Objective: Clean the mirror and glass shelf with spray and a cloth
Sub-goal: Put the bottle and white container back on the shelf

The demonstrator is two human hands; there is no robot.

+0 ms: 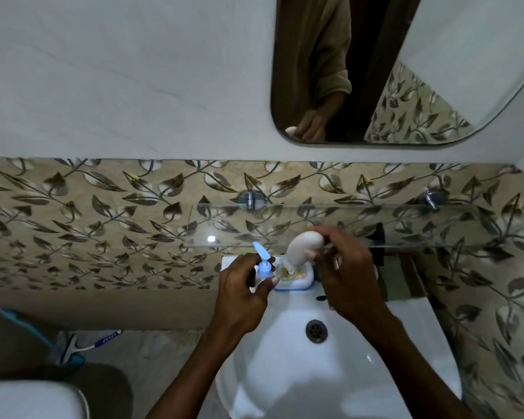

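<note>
The left hand (242, 294) is curled around a small blue pump bottle (263, 264) at the back rim of the white sink (285, 358); the right hand (342, 276) grips a smooth, rounded white bottle (303, 246), tilted over a white soap dish (294, 278); the clear glass shelf (436, 225) sits on chrome brackets just above the hands; the round-cornered mirror (406, 71) hangs on the pale wall above it

Mirror (406, 71): I saw it hung on the wall above the glass shelf (330, 225).
Shelf: stood over the sink (330, 373) back edge.
Soap dish (294, 278): sat on the sink ledge, right of the pump bottle (263, 266).
Squeegee (73, 349): lay far left, on the floor.
</note>
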